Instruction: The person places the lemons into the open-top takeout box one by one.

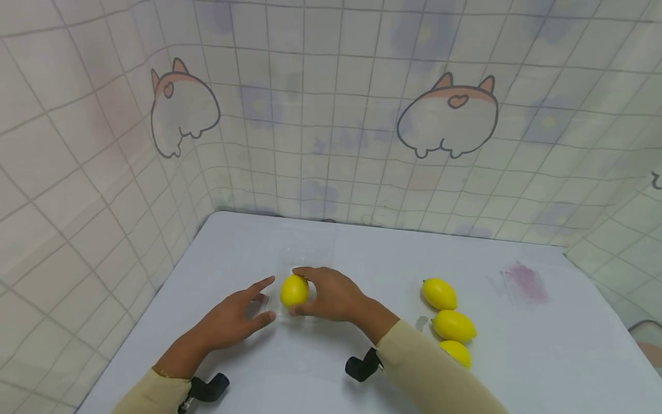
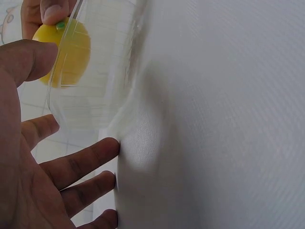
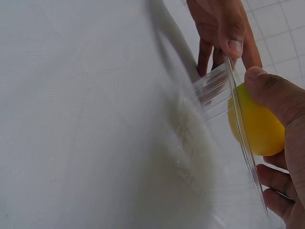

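A yellow lemon [image 1: 293, 291] is held between the thumb and fingers of my right hand [image 1: 336, 296]. Around and below it sits a see-through plastic container [image 2: 107, 102], hard to make out from the head view against the white tabletop. In the right wrist view the lemon [image 3: 257, 121] is partly behind the container's clear rim, with the thumb on its upper end. My left hand [image 1: 230, 319] is at the container's left side, thumb and fingers spread apart. Its thumb and a finger lie right at the rim in the left wrist view.
Right of my right forearm, three more lemons [image 1: 454, 326] lie in a row, the nearest partly hidden by the sleeve. A pink patch [image 1: 524, 283] marks the white table [image 1: 383, 259] farther right. Grid-patterned sheets [image 1: 320, 115] enclose the back and sides.
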A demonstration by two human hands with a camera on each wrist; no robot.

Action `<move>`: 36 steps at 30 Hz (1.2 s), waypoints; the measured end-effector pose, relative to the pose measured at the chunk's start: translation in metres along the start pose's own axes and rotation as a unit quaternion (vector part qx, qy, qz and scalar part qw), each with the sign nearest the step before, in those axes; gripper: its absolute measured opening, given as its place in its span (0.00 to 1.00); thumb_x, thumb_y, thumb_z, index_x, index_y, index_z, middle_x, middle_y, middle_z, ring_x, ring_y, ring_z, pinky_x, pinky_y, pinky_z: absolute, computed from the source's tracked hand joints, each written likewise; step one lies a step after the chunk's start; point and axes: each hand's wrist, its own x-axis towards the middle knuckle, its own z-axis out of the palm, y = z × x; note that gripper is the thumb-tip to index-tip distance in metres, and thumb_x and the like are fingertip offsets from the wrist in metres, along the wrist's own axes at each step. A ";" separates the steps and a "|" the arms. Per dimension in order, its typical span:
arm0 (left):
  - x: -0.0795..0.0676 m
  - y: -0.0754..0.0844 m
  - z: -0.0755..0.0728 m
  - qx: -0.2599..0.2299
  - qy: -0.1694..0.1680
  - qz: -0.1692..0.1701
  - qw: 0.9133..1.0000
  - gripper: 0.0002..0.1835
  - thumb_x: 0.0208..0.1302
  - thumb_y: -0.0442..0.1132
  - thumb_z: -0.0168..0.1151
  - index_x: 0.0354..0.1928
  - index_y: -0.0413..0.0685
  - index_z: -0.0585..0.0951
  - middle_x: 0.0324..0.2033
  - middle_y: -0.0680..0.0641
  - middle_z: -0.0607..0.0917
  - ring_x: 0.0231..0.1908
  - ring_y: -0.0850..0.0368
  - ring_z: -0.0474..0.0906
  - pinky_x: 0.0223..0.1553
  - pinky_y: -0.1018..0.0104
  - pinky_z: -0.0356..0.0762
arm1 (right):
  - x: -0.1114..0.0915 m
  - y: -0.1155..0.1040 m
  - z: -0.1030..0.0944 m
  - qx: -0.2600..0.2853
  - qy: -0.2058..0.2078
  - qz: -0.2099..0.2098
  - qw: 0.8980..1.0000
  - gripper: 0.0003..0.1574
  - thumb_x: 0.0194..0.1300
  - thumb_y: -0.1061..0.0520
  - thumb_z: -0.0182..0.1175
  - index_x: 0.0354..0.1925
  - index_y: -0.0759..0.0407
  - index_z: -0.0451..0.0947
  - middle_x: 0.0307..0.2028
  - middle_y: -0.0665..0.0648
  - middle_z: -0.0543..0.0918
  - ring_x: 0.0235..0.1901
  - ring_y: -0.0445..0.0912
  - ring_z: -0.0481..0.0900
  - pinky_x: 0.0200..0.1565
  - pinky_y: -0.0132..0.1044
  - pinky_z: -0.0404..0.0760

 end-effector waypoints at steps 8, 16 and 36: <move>-0.001 0.000 -0.001 -0.004 -0.004 0.001 1.000 0.43 0.68 0.65 0.62 0.80 0.67 0.60 0.60 0.48 0.82 0.68 0.38 0.69 0.64 0.28 0.64 | 0.007 -0.005 0.005 -0.024 0.002 0.005 1.000 0.53 0.57 0.28 0.72 0.75 0.42 0.69 0.68 0.46 0.76 0.64 0.48 0.75 0.64 0.49 0.75; 0.000 -0.001 -0.001 0.001 -0.002 -0.003 1.000 0.43 0.67 0.67 0.62 0.80 0.67 0.60 0.61 0.47 0.82 0.67 0.39 0.70 0.64 0.29 0.65 | 0.010 -0.009 0.007 -0.042 -0.006 0.006 0.999 0.52 0.58 0.28 0.70 0.74 0.43 0.70 0.66 0.47 0.77 0.61 0.49 0.77 0.62 0.48 0.77; -0.001 0.000 0.001 -0.007 -0.002 -0.005 1.000 0.43 0.67 0.68 0.61 0.80 0.69 0.60 0.60 0.48 0.82 0.68 0.40 0.69 0.64 0.29 0.65 | 0.014 -0.010 0.015 -0.098 -0.031 0.004 0.995 0.45 0.64 0.30 0.66 0.72 0.46 0.72 0.57 0.49 0.84 0.53 0.46 0.80 0.59 0.44 0.78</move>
